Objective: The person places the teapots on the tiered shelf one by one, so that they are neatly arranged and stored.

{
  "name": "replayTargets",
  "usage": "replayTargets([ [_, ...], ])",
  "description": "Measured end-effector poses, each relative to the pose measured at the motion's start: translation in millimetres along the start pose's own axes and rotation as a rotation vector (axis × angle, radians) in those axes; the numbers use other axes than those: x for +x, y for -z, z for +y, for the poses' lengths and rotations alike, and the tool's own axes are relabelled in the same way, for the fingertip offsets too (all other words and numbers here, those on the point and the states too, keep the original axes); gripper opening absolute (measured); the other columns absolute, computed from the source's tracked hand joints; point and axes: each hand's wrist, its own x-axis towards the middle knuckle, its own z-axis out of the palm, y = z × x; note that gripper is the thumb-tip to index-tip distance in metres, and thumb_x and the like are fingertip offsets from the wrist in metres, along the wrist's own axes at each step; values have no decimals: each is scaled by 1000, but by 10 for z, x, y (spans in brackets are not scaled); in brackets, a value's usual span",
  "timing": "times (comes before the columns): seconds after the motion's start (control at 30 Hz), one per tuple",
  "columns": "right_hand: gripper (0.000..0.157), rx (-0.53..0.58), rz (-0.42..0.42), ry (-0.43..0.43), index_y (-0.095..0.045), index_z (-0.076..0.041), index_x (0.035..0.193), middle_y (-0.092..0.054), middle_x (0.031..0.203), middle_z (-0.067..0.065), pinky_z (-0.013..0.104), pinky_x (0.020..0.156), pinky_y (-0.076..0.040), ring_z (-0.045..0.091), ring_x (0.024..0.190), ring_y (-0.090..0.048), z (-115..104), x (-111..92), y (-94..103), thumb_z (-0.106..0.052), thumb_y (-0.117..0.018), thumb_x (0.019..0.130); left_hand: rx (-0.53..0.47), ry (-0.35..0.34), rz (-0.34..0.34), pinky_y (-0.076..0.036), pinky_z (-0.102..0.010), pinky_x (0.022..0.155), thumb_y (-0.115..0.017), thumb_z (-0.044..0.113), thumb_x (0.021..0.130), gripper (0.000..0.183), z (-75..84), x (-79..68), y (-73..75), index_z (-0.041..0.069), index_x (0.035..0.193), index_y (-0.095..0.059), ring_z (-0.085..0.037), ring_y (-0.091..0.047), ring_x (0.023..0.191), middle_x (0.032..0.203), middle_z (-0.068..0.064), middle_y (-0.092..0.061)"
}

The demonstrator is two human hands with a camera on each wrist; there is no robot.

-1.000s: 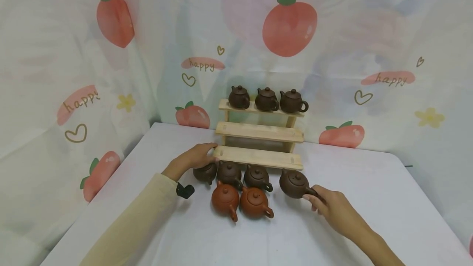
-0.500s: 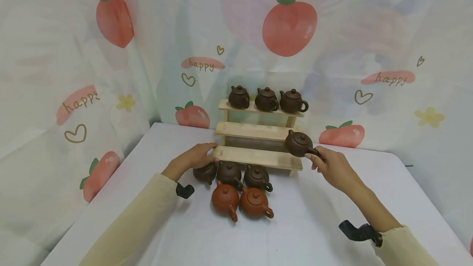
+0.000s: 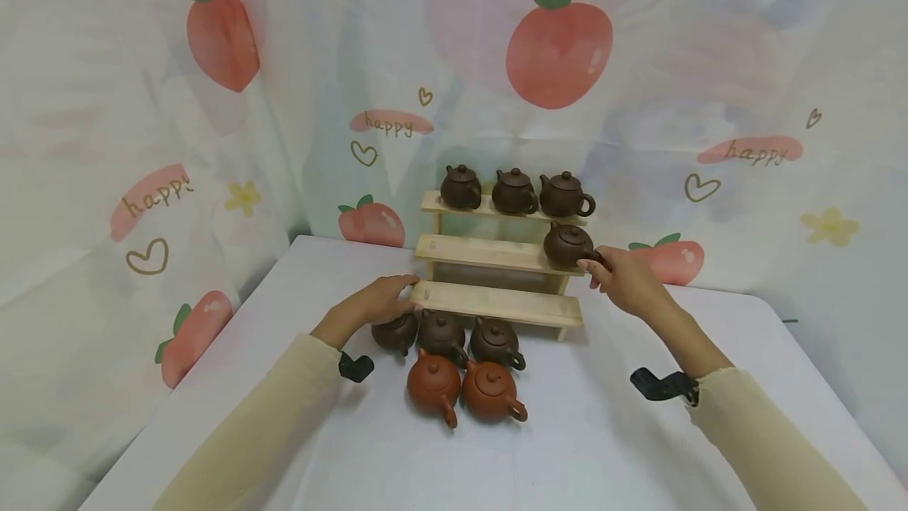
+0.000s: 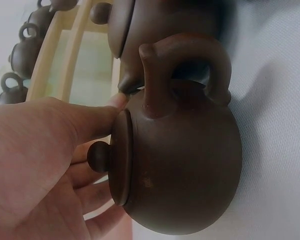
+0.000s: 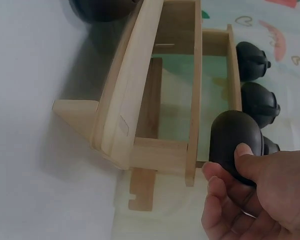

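My right hand (image 3: 627, 278) grips a dark brown teapot (image 3: 567, 244) by its handle, at the right end of the middle step of a wooden stand (image 3: 496, 302). In the right wrist view the held teapot (image 5: 235, 140) is at that step; whether its base touches is hidden. My left hand (image 3: 372, 302) holds the left end of the lowest step, thumb and fingers about the board. Just below it is a dark brown teapot (image 3: 395, 333), large in the left wrist view, with the fingers (image 4: 92, 195) partly behind its lid.
Three dark teapots (image 3: 514, 192) stand on the top step. In front of the stand are two more dark teapots (image 3: 441, 333) and two reddish-orange teapots (image 3: 489, 391), close together on the white table (image 3: 567, 448). A patterned cloth (image 3: 638, 101) hangs behind.
My right hand has lifted the dark teapot from in front of the stand, up and back to the right end of the middle step. The left hand has stayed in place.
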Motion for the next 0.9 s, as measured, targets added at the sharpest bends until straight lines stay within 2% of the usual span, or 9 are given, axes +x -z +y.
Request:
replayTargets([
  [0.53, 31, -8, -13, 13, -65, -3, 90, -71, 79, 10, 34, 62, -47, 24, 72, -62, 19, 59, -43, -25, -57, 111, -6, 13, -6, -36, -53, 124, -65, 25, 106, 60, 4, 3, -5, -2, 156, -45, -40, -46, 148, 157, -24, -51],
  [0.73, 32, -15, -23, 18, -65, -3, 88, -69, 75, 5, 34, 62, -47, 23, 71, -61, 30, 51, -66, -24, -58, 111, -9, 11, -3, -36, -53, 124, -65, 25, 106, 60, -3, 5, -12, -2, 156, -45, -40, -46, 149, 157, -24, -50],
  [0.9, 33, -12, -46, 12, -65, 0, 92, -70, 77, 6, 34, 62, -48, 23, 72, -63, 61, 68, -55, -26, -58, 111, -11, 7, -1, -36, -53, 124, -65, 25, 106, 60, -16, 13, -15, -2, 156, -45, -40, -45, 149, 158, -24, -50],
])
